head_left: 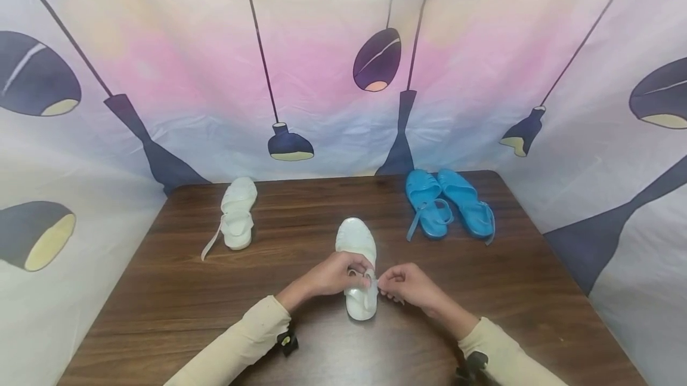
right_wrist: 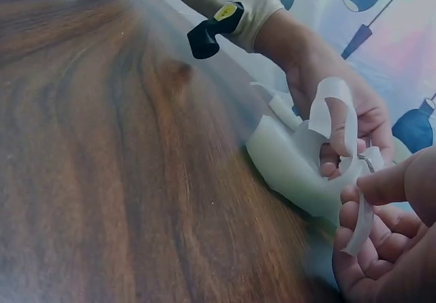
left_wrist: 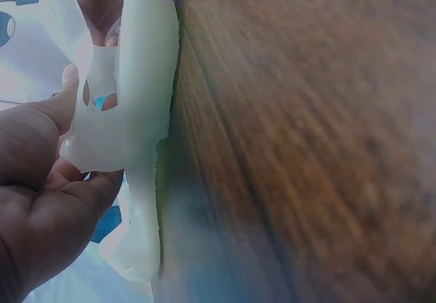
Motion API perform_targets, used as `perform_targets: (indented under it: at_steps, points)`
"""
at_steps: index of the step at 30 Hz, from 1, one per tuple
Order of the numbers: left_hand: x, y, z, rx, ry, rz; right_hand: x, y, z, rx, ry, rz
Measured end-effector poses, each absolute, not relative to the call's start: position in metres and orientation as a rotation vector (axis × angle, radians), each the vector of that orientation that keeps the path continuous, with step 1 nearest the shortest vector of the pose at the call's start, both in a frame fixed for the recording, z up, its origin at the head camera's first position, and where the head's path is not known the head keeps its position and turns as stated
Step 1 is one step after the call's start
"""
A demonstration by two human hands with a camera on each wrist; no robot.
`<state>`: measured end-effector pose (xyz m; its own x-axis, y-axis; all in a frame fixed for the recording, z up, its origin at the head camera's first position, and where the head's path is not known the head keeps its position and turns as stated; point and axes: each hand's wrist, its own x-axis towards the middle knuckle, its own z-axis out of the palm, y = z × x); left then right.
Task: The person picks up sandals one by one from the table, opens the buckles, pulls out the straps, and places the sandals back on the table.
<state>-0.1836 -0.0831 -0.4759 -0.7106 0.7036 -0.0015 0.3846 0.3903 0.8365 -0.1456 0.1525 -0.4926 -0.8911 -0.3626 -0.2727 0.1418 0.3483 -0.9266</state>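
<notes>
A white jelly sandal (head_left: 356, 237) lies on the table with its toe pointing away from me and its heel toward me. My left hand (head_left: 334, 274) reaches over it from the left and grips its upper near the ankle strap, fingers and thumb on either side. On the right, my right hand (head_left: 412, 286) pinches the loose end of the strap (right_wrist: 364, 227) between thumb and fingers, beside a small metal buckle (right_wrist: 368, 161). The heel part (left_wrist: 146, 65) stands close to the left wrist camera, strap loop raised above it.
Another white sandal (head_left: 238, 198) lies at the back left, its strap hanging loose. A pair of blue sandals, one on the left (head_left: 423, 186) and one on the right (head_left: 456, 186), lies at the back right. A lamp-patterned cloth (head_left: 333, 76) hangs behind the brown wooden table (head_left: 188, 290).
</notes>
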Motion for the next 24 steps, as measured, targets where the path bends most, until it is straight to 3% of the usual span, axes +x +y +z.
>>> perform_targets:
  at_steps: [24]
  points:
    - [-0.182, -0.08, -0.477, 0.97, 2.299, 1.254, -0.147, 0.153, -0.482, -0.3, 2.269, -1.493]
